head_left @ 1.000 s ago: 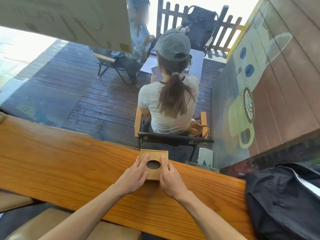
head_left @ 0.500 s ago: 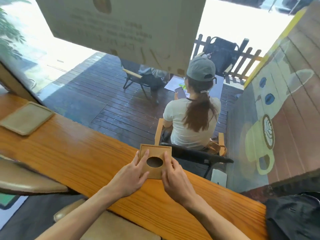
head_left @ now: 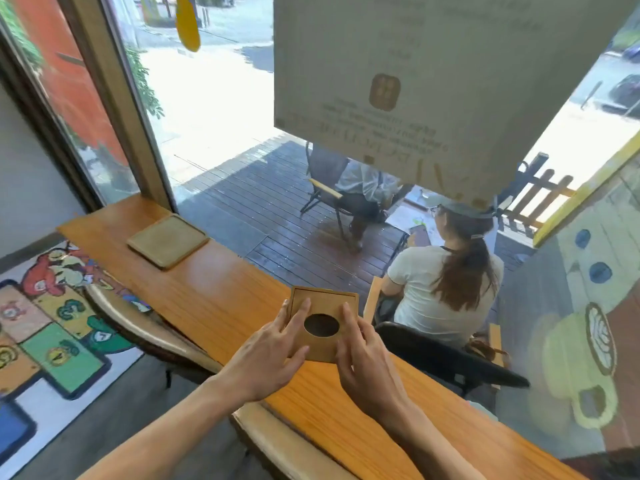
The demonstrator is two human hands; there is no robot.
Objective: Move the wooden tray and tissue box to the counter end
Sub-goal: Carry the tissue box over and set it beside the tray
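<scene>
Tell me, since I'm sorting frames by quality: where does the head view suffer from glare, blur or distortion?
Head view: the street beyond the window is blown out white; wide-angle distortion bends the counter and window frame; the hands and tissue box are slightly soft; the poster's print is too faint to read.

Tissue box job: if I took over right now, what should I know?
Left hand: fingers on the tissue box, gripping its left side.
Right hand: gripping the box's right side.
Box sits mid-counter, near the window edge.
Tray lies near the counter's far left end, untouched.
Done: possibly the tray, if that is the target end.
Left: carry the box along to the end, probably beside the tray.
</scene>
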